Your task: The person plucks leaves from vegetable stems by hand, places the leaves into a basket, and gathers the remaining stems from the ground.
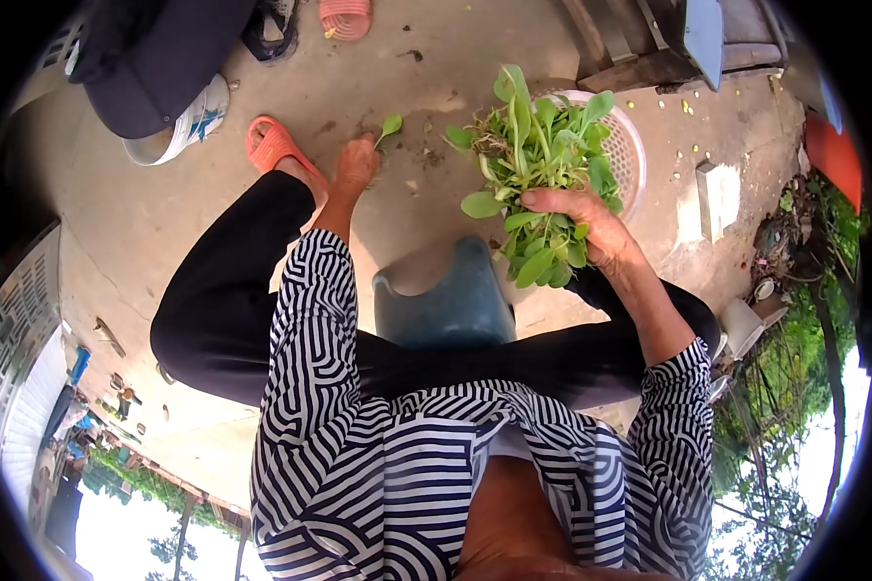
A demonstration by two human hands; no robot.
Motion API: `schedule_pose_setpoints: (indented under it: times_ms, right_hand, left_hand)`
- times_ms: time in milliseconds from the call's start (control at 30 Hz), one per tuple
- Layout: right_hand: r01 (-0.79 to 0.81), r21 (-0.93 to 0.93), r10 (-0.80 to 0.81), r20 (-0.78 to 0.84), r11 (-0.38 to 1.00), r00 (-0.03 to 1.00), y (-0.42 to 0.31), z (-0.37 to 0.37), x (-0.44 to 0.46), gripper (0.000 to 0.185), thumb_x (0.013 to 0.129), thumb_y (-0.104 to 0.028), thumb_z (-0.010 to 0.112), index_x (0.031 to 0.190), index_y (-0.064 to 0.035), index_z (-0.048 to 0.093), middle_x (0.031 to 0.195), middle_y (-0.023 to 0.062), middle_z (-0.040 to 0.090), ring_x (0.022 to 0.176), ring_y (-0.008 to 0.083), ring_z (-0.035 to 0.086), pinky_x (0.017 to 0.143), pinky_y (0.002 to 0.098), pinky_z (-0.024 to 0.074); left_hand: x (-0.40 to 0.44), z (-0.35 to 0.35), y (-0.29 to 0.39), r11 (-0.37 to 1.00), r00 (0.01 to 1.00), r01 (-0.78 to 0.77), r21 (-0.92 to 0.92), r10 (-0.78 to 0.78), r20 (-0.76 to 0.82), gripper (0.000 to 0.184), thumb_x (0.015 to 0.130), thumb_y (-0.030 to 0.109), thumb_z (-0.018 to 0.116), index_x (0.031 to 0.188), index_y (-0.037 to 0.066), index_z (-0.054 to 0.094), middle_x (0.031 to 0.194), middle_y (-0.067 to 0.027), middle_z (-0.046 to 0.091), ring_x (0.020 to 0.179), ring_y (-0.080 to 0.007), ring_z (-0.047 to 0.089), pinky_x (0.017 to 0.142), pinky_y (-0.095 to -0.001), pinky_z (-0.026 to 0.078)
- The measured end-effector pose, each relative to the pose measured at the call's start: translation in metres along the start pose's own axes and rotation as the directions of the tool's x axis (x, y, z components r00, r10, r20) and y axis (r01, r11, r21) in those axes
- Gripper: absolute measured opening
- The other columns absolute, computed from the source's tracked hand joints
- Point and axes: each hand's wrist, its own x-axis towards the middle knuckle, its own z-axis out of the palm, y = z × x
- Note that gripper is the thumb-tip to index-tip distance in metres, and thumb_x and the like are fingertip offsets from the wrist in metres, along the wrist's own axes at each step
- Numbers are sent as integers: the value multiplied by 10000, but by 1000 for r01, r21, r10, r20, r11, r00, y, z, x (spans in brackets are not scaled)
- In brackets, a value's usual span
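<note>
My right hand (591,218) is wrapped around a thick bunch of leafy greens (543,160), thumb across the stems, with some thin roots showing among the leaves. Behind the bunch is a pale plastic basket with holes (633,160), partly hidden by leaves. My left hand (357,163) is closed low over the ground near my orange slipper (279,143). From its fingers sticks out a single leafy green sprig (390,126); the fingertips are mostly hidden.
A blue plastic stool (446,305) stands between my legs. A white bucket (194,121) is at upper left, partly under a dark cloth-like thing (155,58). Another orange slipper (346,17) lies at the top. Wooden furniture (639,73) stands upper right, near a small block (709,198).
</note>
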Motion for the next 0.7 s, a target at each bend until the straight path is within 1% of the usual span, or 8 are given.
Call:
schedule_pose_setpoints:
  times_ms: [67, 167, 233, 333, 400, 500, 600, 700]
  right_hand:
    - [1, 16, -1, 6, 1000, 1000, -1, 0, 0, 409, 723, -97, 638, 1095, 22, 517, 948, 103, 599, 800, 186, 607, 707, 303, 524]
    - [21, -51, -21, -2, 999, 1000, 0, -2, 0, 402, 730, -97, 637, 1098, 18, 521, 943, 96, 600, 809, 177, 604, 716, 291, 516]
    - [38, -57, -36, 43, 998, 998, 0, 0, -1, 469, 707, -123, 658, 1122, 0, 480, 935, 103, 587, 742, 164, 597, 632, 278, 507]
    - [97, -7, -96, 68, 995, 993, -3, 6, -6, 471, 707, -106, 659, 1127, 1, 475, 963, 94, 579, 793, 159, 592, 680, 269, 507]
    - [135, -5, -133, 125, 991, 983, -5, 6, -7, 488, 709, -92, 658, 1148, -9, 460, 978, 86, 576, 814, 166, 592, 714, 281, 511]
    - [195, -67, -185, 131, 979, 974, -15, 11, -17, 493, 708, -93, 659, 1150, -10, 458, 987, 88, 576, 818, 170, 593, 711, 291, 516]
    - [185, -58, -171, 187, 981, 967, -14, 3, -16, 490, 704, -99, 665, 1142, -6, 466, 981, 93, 585, 813, 170, 598, 709, 292, 519]
    - [207, -116, -179, 216, 971, 960, -12, 0, -12, 531, 707, -147, 670, 1175, -21, 453, 943, 76, 601, 769, 153, 611, 670, 285, 524]
  left_hand:
    - [5, -3, -4, 999, 1000, -29, 33, 28, 9, 185, 711, 163, 525, 802, 8, 569, 786, -205, 605, 769, -399, 571, 683, -464, 453]
    - [24, -13, -10, 998, 998, 51, -29, -53, -41, 253, 678, 231, 563, 772, -1, 596, 777, -214, 604, 744, -390, 574, 677, -431, 462]
    - [42, -55, -2, 976, 995, 93, -197, -84, 51, 326, 636, 295, 604, 761, -6, 617, 764, -207, 612, 711, -351, 592, 663, -395, 470]
    - [63, -111, 5, 978, 999, 35, -204, -29, 37, 336, 629, 310, 617, 767, 4, 627, 730, -168, 621, 663, -284, 597, 639, -361, 471]
    - [62, -167, 34, 947, 973, 162, -278, -106, 206, 304, 648, 277, 595, 800, 15, 620, 695, -109, 610, 627, -206, 576, 589, -327, 461]
    - [49, -219, 64, 918, 998, -3, -396, 27, 55, 223, 647, 177, 574, 798, 16, 536, 647, -41, 504, 611, -140, 481, 535, -284, 403]
    - [12, -268, 107, 902, 998, -69, -425, 57, -41, 207, 651, 152, 557, 801, 23, 497, 643, -42, 488, 614, -127, 463, 545, -264, 392]
    - [-13, -294, 136, 904, 998, -7, -428, -22, -63, 226, 651, 138, 553, 849, 40, 509, 683, -46, 503, 659, -133, 471, 584, -270, 395]
